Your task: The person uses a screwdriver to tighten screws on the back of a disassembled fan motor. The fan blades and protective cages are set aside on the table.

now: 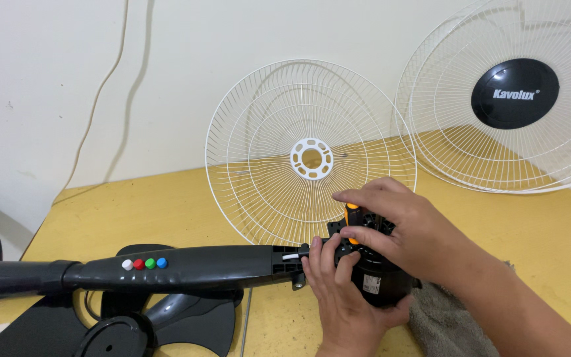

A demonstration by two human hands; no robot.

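My left hand point(338, 291) grips the black motor housing point(378, 281), right-hand fingers point(358, 233) pinching the orange-handled screwdriver point(351, 215) — tilt it and I judge it slips.

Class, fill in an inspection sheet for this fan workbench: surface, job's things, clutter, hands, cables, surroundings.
Surface: yellow table, worn.
Job's things: black fan motor on dark stand arm with four coloured buttons; orange-handled tool.
Clutter: black fan blade; grey cloth; two white grilles leaning on wall.
Hands: left hand steadies motor; right hand fingers on tool.
Cables: thin cord on wall.
Surroundings: off-white wall.
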